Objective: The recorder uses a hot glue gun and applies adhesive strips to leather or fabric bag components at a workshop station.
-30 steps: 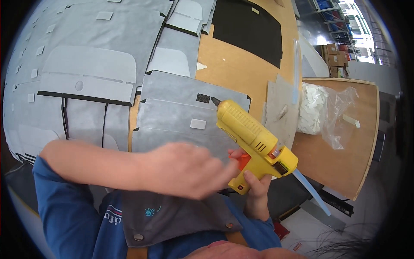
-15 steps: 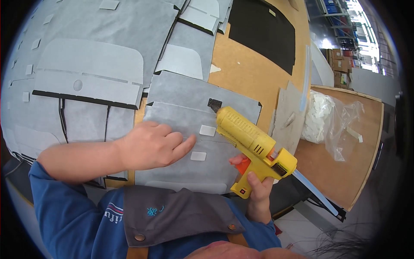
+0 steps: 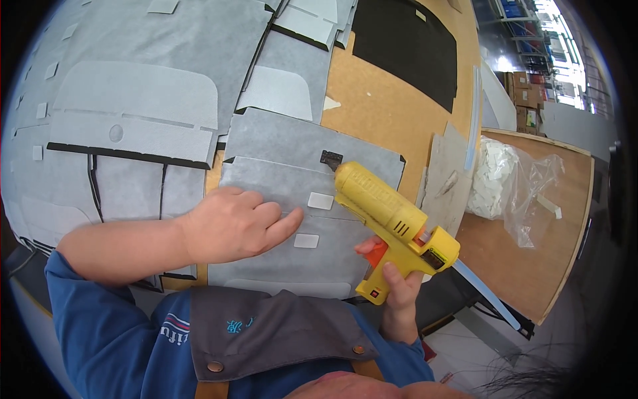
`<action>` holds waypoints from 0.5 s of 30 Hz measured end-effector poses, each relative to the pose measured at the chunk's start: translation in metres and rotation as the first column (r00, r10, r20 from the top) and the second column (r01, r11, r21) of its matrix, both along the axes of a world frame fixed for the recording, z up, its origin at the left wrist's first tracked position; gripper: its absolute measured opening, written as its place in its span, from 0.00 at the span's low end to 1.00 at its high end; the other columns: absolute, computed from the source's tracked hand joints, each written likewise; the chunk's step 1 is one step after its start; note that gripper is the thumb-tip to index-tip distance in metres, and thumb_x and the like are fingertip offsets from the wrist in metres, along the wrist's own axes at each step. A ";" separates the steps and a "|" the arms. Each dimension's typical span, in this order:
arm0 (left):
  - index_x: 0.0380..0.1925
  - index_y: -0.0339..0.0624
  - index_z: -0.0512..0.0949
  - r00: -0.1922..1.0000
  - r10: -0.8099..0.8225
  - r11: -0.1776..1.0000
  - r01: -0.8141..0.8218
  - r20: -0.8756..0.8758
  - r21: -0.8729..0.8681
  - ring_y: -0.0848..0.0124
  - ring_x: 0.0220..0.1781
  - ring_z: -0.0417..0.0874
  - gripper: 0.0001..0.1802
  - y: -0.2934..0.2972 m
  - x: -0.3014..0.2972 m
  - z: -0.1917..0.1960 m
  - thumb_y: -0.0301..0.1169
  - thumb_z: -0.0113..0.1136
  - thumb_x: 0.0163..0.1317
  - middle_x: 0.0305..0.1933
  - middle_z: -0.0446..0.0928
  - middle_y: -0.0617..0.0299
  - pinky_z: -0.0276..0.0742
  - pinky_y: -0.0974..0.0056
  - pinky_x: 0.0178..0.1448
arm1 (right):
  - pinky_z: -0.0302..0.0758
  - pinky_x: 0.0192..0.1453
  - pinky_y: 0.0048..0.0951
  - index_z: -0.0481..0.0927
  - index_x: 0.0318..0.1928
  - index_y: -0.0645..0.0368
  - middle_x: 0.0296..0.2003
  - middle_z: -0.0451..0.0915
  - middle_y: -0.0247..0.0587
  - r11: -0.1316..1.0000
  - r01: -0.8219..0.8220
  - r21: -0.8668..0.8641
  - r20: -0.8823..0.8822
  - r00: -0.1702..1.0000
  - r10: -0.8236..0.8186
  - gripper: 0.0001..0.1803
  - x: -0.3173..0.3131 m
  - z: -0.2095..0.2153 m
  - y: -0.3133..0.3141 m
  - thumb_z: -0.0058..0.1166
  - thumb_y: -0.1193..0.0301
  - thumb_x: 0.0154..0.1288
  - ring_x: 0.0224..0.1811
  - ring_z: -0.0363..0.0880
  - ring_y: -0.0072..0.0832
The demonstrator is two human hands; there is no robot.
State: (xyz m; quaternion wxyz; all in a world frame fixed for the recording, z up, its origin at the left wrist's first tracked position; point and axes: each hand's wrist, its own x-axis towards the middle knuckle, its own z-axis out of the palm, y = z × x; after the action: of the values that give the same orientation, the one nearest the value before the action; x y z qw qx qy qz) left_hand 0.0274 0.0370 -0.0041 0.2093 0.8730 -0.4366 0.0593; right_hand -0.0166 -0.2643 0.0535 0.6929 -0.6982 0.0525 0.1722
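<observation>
Yellow glue gun (image 3: 380, 198) in the right hand (image 3: 401, 292), its nozzle (image 3: 335, 167) pointing up and leftward at a small black patch (image 3: 327, 157) on the grey panel (image 3: 272, 179). From above, the tip overlaps the patch's lower edge; whether it touches or hovers just over it, I cannot tell. The panel lies on the wooden table (image 3: 392, 110), and nearer the person sit 2 white tabs (image 3: 320, 201), well within its edges.

To do this step well, I would keep the tip low and steady, squeeze the trigger evenly so the glue spreads across the patch without running over its rim, and lift off with a short flick to break any string. Fingers are best kept clear of the nozzle (it is probably hot), and the glue stick (image 3: 488, 296) trailing from the rear should hang free.

As for the hands, the right is closed around the handle, thumb over the back, a finger at the orange trigger (image 3: 376, 255); how hard it presses does not show. The left hand (image 3: 240, 223) is loosely curled over the panel, index finger part extended toward the tabs; its thumb and anything pinched beneath are hidden
</observation>
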 end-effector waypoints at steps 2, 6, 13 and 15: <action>0.51 0.47 0.79 1.000 0.000 1.000 0.000 -0.009 -0.006 0.76 0.24 0.71 0.22 0.000 0.000 0.000 0.32 0.60 0.53 0.24 0.66 0.71 0.68 0.70 0.23 | 0.77 0.58 0.49 0.64 0.63 0.71 0.47 0.78 0.56 1.000 0.005 0.005 0.004 1.000 -0.005 0.32 0.002 0.000 0.002 0.56 0.65 0.65 0.51 0.80 0.45; 0.50 0.47 0.79 1.000 -0.001 1.000 0.001 -0.008 -0.002 0.76 0.23 0.71 0.21 0.000 0.001 0.001 0.32 0.60 0.54 0.24 0.66 0.71 0.68 0.70 0.23 | 0.77 0.58 0.48 0.65 0.62 0.72 0.47 0.78 0.56 0.999 0.048 0.017 -0.013 0.999 -0.048 0.31 0.000 -0.002 0.000 0.56 0.65 0.65 0.50 0.80 0.45; 0.50 0.48 0.79 1.000 0.002 1.000 -0.002 -0.021 -0.002 0.76 0.23 0.71 0.21 -0.001 0.001 0.001 0.33 0.60 0.54 0.24 0.66 0.71 0.68 0.70 0.23 | 0.77 0.58 0.46 0.66 0.61 0.72 0.46 0.79 0.57 0.999 0.032 0.040 -0.015 0.999 -0.032 0.30 0.004 -0.003 0.004 0.56 0.65 0.64 0.50 0.81 0.45; 0.50 0.48 0.79 1.000 0.001 1.000 -0.001 -0.021 -0.002 0.76 0.23 0.71 0.21 -0.001 0.001 0.001 0.33 0.60 0.54 0.24 0.65 0.71 0.68 0.70 0.23 | 0.77 0.57 0.46 0.66 0.61 0.72 0.46 0.79 0.57 0.998 0.053 0.036 -0.011 0.999 -0.053 0.30 0.003 -0.003 0.005 0.56 0.66 0.64 0.50 0.81 0.45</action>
State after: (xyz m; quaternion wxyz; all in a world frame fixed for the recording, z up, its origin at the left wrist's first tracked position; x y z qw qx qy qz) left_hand 0.0286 0.0364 -0.0036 0.2147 0.8735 -0.4339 0.0507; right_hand -0.0131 -0.2598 0.0507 0.7094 -0.6831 0.0714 0.1580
